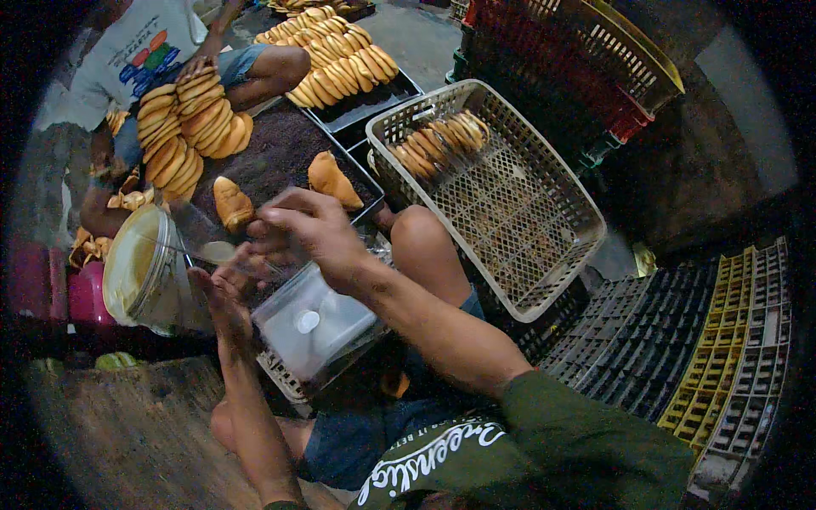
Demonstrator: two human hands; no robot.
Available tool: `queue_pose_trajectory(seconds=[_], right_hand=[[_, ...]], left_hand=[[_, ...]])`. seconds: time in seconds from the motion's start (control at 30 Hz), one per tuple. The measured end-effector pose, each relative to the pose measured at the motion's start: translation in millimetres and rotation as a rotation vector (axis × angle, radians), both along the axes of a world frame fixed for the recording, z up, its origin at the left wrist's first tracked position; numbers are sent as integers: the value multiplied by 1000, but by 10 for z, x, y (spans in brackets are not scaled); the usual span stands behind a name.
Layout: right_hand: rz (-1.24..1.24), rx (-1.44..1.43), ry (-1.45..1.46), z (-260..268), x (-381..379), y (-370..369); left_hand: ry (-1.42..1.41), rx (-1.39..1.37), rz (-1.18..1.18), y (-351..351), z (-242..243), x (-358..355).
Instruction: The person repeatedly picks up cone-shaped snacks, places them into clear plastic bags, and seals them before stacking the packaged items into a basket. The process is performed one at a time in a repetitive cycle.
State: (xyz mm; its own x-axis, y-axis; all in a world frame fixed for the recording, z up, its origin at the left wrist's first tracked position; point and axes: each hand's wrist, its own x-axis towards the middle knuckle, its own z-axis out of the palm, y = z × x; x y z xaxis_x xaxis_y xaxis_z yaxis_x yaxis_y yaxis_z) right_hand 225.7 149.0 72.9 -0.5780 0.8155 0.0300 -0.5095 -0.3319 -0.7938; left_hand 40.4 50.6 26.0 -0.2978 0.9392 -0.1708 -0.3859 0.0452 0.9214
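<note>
My right hand [303, 226] is raised in the middle of the view, its fingers bent and blurred by motion. Lower and to its left is my left hand [233, 284], palm turned up. A thin clear plastic film or bag [258, 264] seems to stretch between them; the exact grip of each hand is blurred. Just below lies a stack of clear plastic bags [338, 319] with a round white piece [308, 322] on it. Beyond the hands, one bread roll [233, 204] and another bread piece [333, 180] rest on the tray of dark granular filling [280, 143].
A tilted tub of pale spread [137, 268] stands left. A plastic basket [548, 210] holding wrapped breads [440, 143] is at right, near stacked crates [688, 344]. A co-worker's hand [197, 64] touches piled rolls [191, 121]; more rolls [344, 73] fill a far tray.
</note>
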Motion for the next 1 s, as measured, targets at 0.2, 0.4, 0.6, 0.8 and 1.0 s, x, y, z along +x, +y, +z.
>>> queue_pose_trajectory(seconds=[0.2,0.4,0.6,0.8,1.0], right_hand=[[-99,-158,-192,-227,355,-462],[-70,143,-329,-10,-218,-365],[-176,552,-693,-1033,-894,97],[-493,865,-1138,-1449,-1741,193],[-429,802,-1315,-1218,-1808,800]], left_hand=[[71,251,280,-147,175,-66],[137,213,797,-335,188,-425],[98,98,1196,-677,462,-1013],[15,194,1232,-602,420,-914],[326,276,1246,-644,10,-1214]])
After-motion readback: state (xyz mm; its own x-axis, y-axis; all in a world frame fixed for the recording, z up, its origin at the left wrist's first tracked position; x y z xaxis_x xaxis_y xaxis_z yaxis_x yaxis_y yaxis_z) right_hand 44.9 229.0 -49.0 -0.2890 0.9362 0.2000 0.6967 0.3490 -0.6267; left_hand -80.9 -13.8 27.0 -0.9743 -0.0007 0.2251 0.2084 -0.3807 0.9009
